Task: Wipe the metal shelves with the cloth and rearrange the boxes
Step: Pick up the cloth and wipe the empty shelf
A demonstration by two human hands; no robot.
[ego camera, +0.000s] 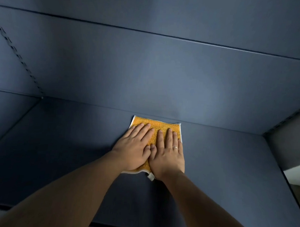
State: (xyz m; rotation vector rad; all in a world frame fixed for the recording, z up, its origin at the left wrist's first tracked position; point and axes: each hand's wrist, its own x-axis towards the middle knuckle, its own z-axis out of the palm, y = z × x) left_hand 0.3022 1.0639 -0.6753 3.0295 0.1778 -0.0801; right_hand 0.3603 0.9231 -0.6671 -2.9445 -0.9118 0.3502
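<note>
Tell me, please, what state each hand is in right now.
Left hand: open, fingers straight, pressing the yellow cloth onto the shelf.
Right hand: open, flat on the same cloth.

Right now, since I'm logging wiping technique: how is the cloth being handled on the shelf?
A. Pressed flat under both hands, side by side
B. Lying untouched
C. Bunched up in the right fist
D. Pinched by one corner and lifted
A: the left hand and the right hand both lie flat with straight fingers, side by side, on the yellow cloth spread on the blue shelf.
</note>
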